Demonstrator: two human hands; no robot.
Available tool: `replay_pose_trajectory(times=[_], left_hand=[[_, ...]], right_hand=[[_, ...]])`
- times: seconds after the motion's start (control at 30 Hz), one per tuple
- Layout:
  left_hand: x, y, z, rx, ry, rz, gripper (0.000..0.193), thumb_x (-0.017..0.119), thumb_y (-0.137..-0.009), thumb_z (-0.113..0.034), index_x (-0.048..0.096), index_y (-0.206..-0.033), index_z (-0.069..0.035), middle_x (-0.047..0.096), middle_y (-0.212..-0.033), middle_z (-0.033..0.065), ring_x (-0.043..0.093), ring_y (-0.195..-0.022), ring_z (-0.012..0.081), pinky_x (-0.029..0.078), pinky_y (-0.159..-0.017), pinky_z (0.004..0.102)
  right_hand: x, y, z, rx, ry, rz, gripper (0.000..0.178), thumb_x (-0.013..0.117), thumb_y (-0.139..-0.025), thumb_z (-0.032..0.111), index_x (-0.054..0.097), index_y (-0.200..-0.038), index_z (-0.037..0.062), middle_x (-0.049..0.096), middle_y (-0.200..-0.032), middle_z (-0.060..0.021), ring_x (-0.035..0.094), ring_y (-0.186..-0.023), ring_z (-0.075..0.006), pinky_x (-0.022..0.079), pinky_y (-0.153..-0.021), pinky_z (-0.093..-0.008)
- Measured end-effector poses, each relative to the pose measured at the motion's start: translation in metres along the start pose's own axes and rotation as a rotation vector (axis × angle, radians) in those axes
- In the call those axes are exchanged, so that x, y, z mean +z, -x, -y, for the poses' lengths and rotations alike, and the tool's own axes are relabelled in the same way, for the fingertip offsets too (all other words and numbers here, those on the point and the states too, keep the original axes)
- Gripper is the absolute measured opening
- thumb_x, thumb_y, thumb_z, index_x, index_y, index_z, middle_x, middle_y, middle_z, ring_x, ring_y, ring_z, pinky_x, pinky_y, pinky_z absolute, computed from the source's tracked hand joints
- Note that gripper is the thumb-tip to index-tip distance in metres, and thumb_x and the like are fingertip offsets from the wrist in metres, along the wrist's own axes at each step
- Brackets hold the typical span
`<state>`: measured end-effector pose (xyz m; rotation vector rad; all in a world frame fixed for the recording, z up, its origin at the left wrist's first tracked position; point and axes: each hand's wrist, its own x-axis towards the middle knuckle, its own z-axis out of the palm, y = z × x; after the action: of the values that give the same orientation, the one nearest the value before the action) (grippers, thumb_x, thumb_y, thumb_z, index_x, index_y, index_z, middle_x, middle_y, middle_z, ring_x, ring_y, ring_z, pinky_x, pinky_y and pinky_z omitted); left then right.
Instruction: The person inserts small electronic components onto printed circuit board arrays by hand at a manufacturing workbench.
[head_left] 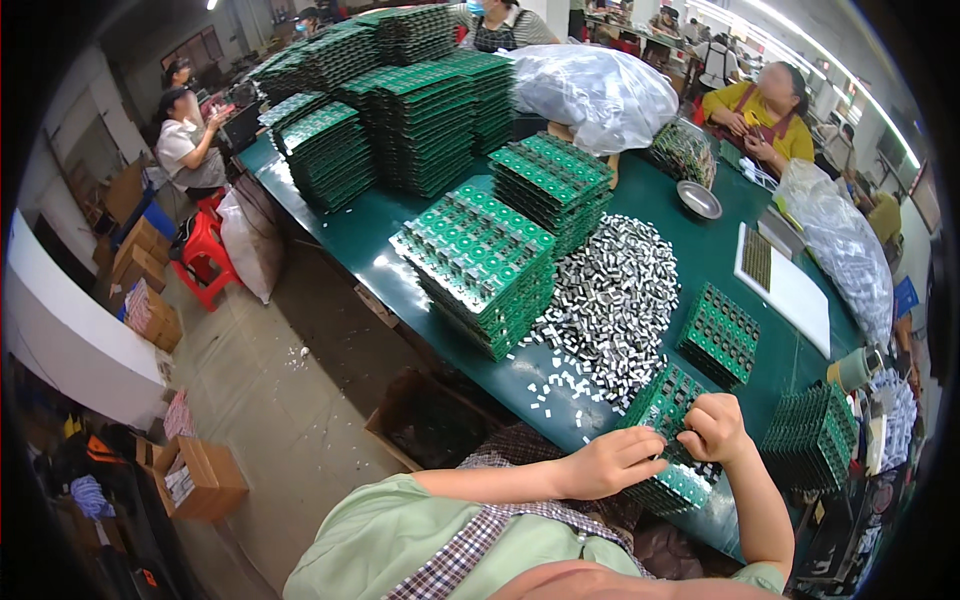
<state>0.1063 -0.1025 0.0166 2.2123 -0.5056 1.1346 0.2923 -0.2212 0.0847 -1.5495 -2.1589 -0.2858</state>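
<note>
My left hand [612, 463] and my right hand [714, 428] are close together over a green circuit board panel [664, 396] at the table's near edge. The fingers of both hands are bent and pinched. Whatever they hold is too small or too hidden to make out. Part of the panel is covered by my hands. Just beyond it lies a small stack of green board panels [720, 335] with dark parts on top. A big heap of small white and silver pieces [620, 300] spreads to the left of these, with some loose ones near the table edge.
Tall stacks of green boards [420, 110] fill the far left of the green table [400, 305]. A nearer stack [480, 245] borders the heap. Further right are a metal bowl [699, 200], a white tray [800, 310], plastic bags [600, 90] and upright boards [812, 437]. A co-worker [765, 120] sits opposite.
</note>
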Motion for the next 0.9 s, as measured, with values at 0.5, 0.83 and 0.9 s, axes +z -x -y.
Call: replay_pose_trajectory(times=[0.5, 0.83, 0.9], left_hand=[[0.005, 0.002, 0.0, 0.017, 0.009, -0.033, 0.028, 0.059, -0.075, -0.007, 0.061, -0.102, -0.001, 0.055, -0.109, 0.0143, 0.057, -0.103, 0.0312, 0.05, -0.089, 0.0399], [0.006, 0.006, 0.001, 0.023, 0.005, -0.035, 0.027, 0.057, -0.077, -0.009, 0.059, -0.103, 0.0, 0.053, -0.111, 0.015, 0.054, -0.108, 0.0317, 0.048, -0.093, 0.0412], [0.008, 0.006, 0.002, 0.023, 0.011, -0.034, 0.027, 0.057, -0.078, -0.009, 0.059, -0.102, 0.0, 0.053, -0.111, 0.0152, 0.054, -0.108, 0.0318, 0.048, -0.092, 0.0413]], right_hand=[[0.001, 0.007, -0.001, -0.004, 0.011, -0.005, 0.028, 0.069, -0.072, 0.027, 0.049, -0.062, 0.0095, 0.042, -0.058, -0.0043, 0.046, -0.047, -0.0225, 0.035, -0.042, -0.0347], [0.003, 0.008, -0.001, 0.0, 0.009, -0.017, 0.026, 0.065, -0.075, 0.027, 0.051, -0.063, 0.0092, 0.045, -0.059, -0.0045, 0.047, -0.048, -0.0225, 0.037, -0.045, -0.0344], [0.003, 0.007, -0.001, 0.003, 0.006, 0.0, 0.025, 0.065, -0.075, 0.027, 0.051, -0.063, 0.0093, 0.045, -0.059, -0.0046, 0.047, -0.048, -0.0227, 0.037, -0.045, -0.0345]])
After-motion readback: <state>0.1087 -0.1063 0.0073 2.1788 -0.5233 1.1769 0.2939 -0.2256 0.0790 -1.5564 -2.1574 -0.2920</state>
